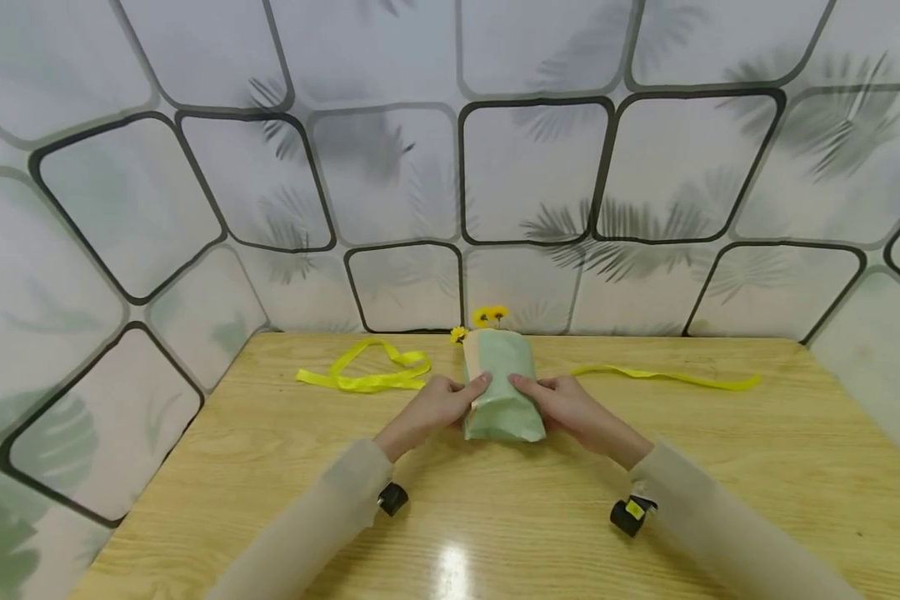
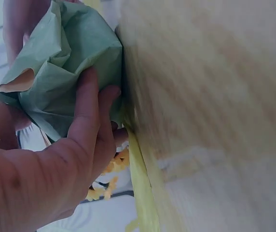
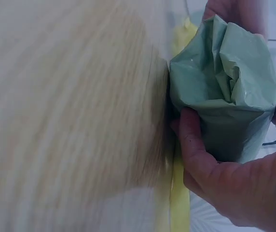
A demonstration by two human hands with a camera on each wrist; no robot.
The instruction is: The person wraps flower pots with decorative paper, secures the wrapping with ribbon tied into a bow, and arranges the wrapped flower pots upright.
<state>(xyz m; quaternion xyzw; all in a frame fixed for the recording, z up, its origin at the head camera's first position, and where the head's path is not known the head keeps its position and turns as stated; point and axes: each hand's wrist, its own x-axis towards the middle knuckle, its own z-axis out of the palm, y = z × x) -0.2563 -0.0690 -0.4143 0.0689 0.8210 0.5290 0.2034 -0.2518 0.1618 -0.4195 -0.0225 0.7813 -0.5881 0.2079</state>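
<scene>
A small flower bouquet wrapped in green paper (image 1: 501, 360) lies on the table, its folded, creased bottom end facing me. Yellow flowers (image 1: 491, 316) poke out at its far end. My left hand (image 1: 444, 402) grips the wrapped bundle from the left, thumb on top. From the other side my right hand (image 1: 572, 407) holds it, with its thumb on top too. Fingers of both hands curl along its lower sides in the wrist views. A yellow ribbon (image 3: 179, 200) runs along the table close to the bundle; whether it passes fully beneath is hidden.
To the left the yellow ribbon (image 1: 371, 382) lies in a loose loop; on the right a ribbon length (image 1: 667, 376) stretches out nearly straight. The wooden table (image 1: 285, 492) ends at a patterned cloth wall (image 1: 532, 175) behind and at the sides.
</scene>
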